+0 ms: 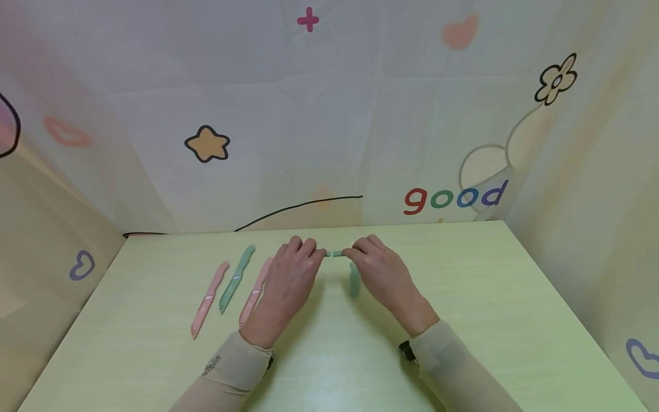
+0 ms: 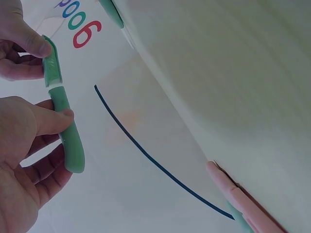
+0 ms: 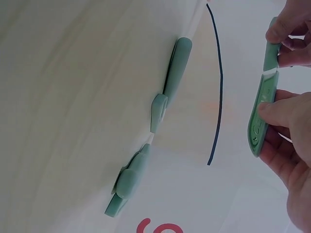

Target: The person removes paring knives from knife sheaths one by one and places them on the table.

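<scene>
A small green knife is held level above the table between both hands. My left hand pinches its handle between thumb and fingers. On the other end my right hand grips the green blade cover, thumb on its face. Handle and cover lie in line, with a narrow pale strip showing between them. Left of the hands lie a pink knife, a green knife and a second pink knife partly hidden by my left hand; the first two have covers on.
Beside and below my right hand lies a green handle, blurred in the head view. The right wrist view shows further green pieces on the table, their kind unclear. A printed curtain hangs behind the table.
</scene>
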Tool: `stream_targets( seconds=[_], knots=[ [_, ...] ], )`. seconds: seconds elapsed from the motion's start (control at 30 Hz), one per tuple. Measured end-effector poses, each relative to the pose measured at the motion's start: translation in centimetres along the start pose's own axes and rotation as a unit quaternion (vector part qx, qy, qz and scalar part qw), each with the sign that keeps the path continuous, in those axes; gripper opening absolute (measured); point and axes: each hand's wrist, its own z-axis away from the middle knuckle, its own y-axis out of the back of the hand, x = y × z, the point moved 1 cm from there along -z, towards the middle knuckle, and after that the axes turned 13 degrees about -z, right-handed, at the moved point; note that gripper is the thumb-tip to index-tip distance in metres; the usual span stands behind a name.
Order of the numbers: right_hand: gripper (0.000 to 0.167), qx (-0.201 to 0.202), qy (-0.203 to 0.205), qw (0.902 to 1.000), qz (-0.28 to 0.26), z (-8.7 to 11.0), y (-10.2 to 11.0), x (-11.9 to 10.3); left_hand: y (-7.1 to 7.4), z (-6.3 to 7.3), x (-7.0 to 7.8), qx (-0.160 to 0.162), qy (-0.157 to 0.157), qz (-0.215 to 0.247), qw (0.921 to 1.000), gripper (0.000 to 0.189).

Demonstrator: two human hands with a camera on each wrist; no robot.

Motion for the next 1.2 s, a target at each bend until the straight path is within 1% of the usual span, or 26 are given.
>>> stream_targets(
  seconds=[0.17,0.37,0.6,0.93,1.2],
  knots=[
    [0.031,0.006,-0.002,1.0000,-0.006,0.00,0.08,0.13,0.05,-0.01,-0.18,0.009,0.000,0.002,1.0000,0.026],
    [0.032,0.012,-0.001,0.9999,-0.008,0.04,0.16,0.25,0.13,-0.05,-0.22,0.005,-0.002,0.015,0.9999,0.026],
    [0.033,0.003,-0.014,0.9998,-0.015,0.07,0.31,0.42,0.21,-0.07,-0.42,-0.008,0.002,0.024,0.9997,0.026],
    [0.034,-0.008,-0.023,0.9996,-0.017,0.14,0.28,0.54,0.08,0.07,-0.62,-0.012,0.004,0.021,0.9997,0.025],
    [0.033,-0.010,-0.032,0.9993,-0.017,0.21,0.26,0.77,-0.01,-0.08,-0.69,-0.012,0.006,0.021,0.9997,0.025]
  ],
)
